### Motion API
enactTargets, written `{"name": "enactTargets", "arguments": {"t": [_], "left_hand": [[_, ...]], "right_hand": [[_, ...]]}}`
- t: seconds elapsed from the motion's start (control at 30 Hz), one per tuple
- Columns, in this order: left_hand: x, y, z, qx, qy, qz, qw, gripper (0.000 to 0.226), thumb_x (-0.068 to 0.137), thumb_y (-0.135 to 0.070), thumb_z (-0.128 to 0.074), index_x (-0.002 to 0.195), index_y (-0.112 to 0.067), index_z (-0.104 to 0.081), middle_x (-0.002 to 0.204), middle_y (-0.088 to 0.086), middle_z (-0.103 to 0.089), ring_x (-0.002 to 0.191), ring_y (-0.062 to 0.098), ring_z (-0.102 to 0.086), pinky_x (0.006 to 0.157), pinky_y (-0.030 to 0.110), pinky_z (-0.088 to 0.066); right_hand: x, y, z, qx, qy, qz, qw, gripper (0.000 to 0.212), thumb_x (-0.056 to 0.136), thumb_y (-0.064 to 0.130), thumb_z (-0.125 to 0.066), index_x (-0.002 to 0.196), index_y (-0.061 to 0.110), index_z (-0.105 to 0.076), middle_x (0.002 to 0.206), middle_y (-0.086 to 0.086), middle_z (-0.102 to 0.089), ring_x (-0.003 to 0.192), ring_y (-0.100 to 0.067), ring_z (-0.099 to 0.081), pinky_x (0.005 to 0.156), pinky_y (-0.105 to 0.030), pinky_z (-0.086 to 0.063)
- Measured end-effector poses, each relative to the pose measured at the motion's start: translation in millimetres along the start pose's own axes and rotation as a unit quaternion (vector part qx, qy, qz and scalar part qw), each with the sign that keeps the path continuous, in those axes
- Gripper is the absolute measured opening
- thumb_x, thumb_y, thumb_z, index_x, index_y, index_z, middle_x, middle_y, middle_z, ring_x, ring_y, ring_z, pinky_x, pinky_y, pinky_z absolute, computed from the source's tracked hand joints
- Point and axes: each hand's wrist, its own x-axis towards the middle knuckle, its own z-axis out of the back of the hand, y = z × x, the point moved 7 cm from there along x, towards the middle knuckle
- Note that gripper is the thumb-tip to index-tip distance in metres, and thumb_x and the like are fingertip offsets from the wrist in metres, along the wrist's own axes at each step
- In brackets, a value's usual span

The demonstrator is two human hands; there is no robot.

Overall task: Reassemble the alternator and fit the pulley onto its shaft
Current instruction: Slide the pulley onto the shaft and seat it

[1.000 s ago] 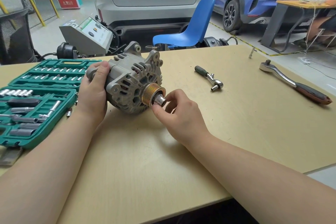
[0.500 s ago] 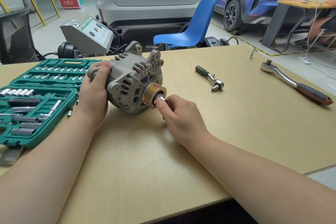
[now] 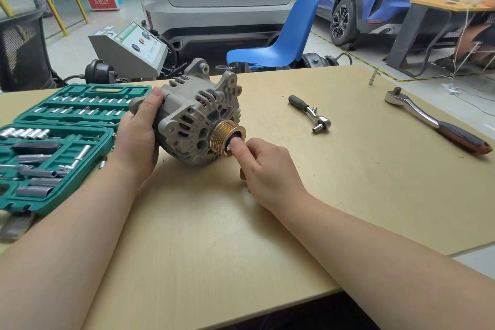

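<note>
The grey alternator (image 3: 198,120) rests tilted on the wooden table (image 3: 214,236), its front facing me. A brass-coloured grooved pulley (image 3: 221,134) sits on its shaft. My left hand (image 3: 136,139) grips the alternator's rear housing, thumb on top. My right hand (image 3: 267,169) pinches a small silver nut (image 3: 229,148) at the pulley's centre. The thumb covers most of the nut, so only a sliver of it shows.
An open green socket case (image 3: 53,126) lies at the left. A small ratchet (image 3: 310,112) lies right of the alternator and a long ratchet (image 3: 434,122) further right. A small metal bit (image 3: 372,78) stands near the far edge. A blue chair (image 3: 289,40) stands behind the table.
My right hand has rolled over at the pulley's centre, turning the silver nut; the thumb now hides it. The left hand and the alternator have stayed in place.
</note>
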Motion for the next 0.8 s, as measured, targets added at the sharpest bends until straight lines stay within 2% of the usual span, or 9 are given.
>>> {"name": "enactTargets", "arguments": {"t": [0.07, 0.17, 0.3, 0.37, 0.43, 0.53, 0.6, 0.7, 0.8], "left_hand": [[-1.1, -0.6, -0.8, 0.005, 0.002, -0.007, 1.0, 0.049, 0.098, -0.044, -0.071, 0.13, -0.007, -0.072, 0.129, 0.011, -0.076, 0.125, 0.026, -0.071, 0.103, 0.037, -0.059], [-2.6, -1.3, -2.0, 0.008, 0.008, -0.008, 1.0, 0.05, 0.1, -0.043, -0.069, 0.133, -0.006, -0.07, 0.13, 0.011, -0.076, 0.125, 0.026, -0.071, 0.105, 0.038, -0.058], [-1.0, -2.4, -2.0, 0.009, 0.014, -0.009, 1.0, 0.052, 0.1, -0.043, -0.069, 0.136, -0.005, -0.068, 0.132, 0.012, -0.075, 0.127, 0.026, -0.07, 0.106, 0.038, -0.057], [-0.2, -3.0, -1.6, 0.005, 0.015, -0.008, 1.0, 0.055, 0.098, -0.044, -0.072, 0.137, -0.006, -0.067, 0.132, 0.011, -0.075, 0.127, 0.026, -0.07, 0.104, 0.037, -0.058], [0.0, -2.4, -0.9, 0.002, 0.011, -0.006, 1.0, 0.057, 0.096, -0.044, -0.074, 0.137, -0.006, -0.066, 0.131, 0.01, -0.076, 0.125, 0.025, -0.071, 0.102, 0.035, -0.059], [-0.3, -1.8, -0.5, 0.003, 0.009, -0.006, 1.0, 0.057, 0.096, -0.044, -0.074, 0.137, -0.006, -0.066, 0.13, 0.01, -0.076, 0.125, 0.025, -0.071, 0.102, 0.036, -0.059], [-0.7, -2.1, -0.3, 0.003, 0.009, -0.003, 1.0, 0.056, 0.096, -0.044, -0.074, 0.137, -0.006, -0.066, 0.131, 0.01, -0.076, 0.126, 0.026, -0.071, 0.103, 0.037, -0.058], [-1.6, -3.3, -1.1, 0.005, 0.008, -0.001, 1.0, 0.054, 0.095, -0.045, -0.074, 0.134, -0.008, -0.068, 0.13, 0.01, -0.076, 0.125, 0.025, -0.071, 0.102, 0.036, -0.059], [-2.8, -4.6, -2.1, 0.005, 0.003, -0.001, 1.0, 0.05, 0.095, -0.044, -0.074, 0.131, -0.009, -0.07, 0.128, 0.009, -0.077, 0.123, 0.024, -0.072, 0.099, 0.033, -0.059]], "right_hand": [[0.0, -2.8, 1.1, -0.004, -0.008, -0.006, 1.0, 0.044, 0.087, 0.072, -0.053, 0.083, 0.028, -0.057, 0.07, 0.008, -0.064, 0.069, -0.01, -0.061, 0.063, -0.035, -0.048], [-1.3, -2.9, 0.6, -0.014, -0.013, 0.012, 1.0, 0.035, 0.084, 0.064, -0.065, 0.09, 0.031, -0.054, 0.07, 0.011, -0.062, 0.066, -0.005, -0.057, 0.06, -0.027, -0.04], [-0.8, -0.2, -0.4, -0.008, 0.002, 0.021, 1.0, 0.031, 0.096, 0.059, -0.058, 0.084, 0.03, -0.053, 0.07, 0.008, -0.063, 0.065, -0.009, -0.057, 0.062, -0.035, -0.048], [0.5, 0.7, -1.1, 0.013, 0.013, 0.006, 1.0, 0.045, 0.101, 0.061, -0.048, 0.078, 0.024, -0.058, 0.067, 0.002, -0.068, 0.063, -0.017, -0.062, 0.066, -0.044, -0.055], [1.8, 1.3, -2.2, 0.016, 0.019, -0.001, 1.0, 0.057, 0.104, 0.061, -0.042, 0.077, 0.015, -0.062, 0.066, -0.003, -0.069, 0.062, -0.023, -0.064, 0.068, -0.048, -0.056], [2.3, -0.1, -2.8, 0.001, 0.015, -0.001, 1.0, 0.055, 0.099, 0.068, -0.044, 0.078, 0.02, -0.06, 0.069, 0.0, -0.069, 0.07, -0.023, -0.065, 0.07, -0.047, -0.055], [1.1, -3.7, -1.9, 0.001, 0.009, -0.009, 1.0, 0.047, 0.088, 0.076, -0.05, 0.085, 0.029, -0.056, 0.072, 0.006, -0.068, 0.071, -0.013, -0.065, 0.064, -0.038, -0.052], [-0.6, -4.8, -0.8, -0.002, 0.003, 0.0, 1.0, 0.036, 0.081, 0.067, -0.058, 0.094, 0.034, -0.053, 0.069, 0.01, -0.065, 0.065, -0.004, -0.06, 0.057, -0.024, -0.04], [0.3, -3.3, 0.4, 0.008, 0.001, 0.006, 1.0, 0.028, 0.092, 0.059, -0.057, 0.092, 0.031, -0.057, 0.069, 0.008, -0.065, 0.062, -0.005, -0.059, 0.058, -0.031, -0.048]]}}
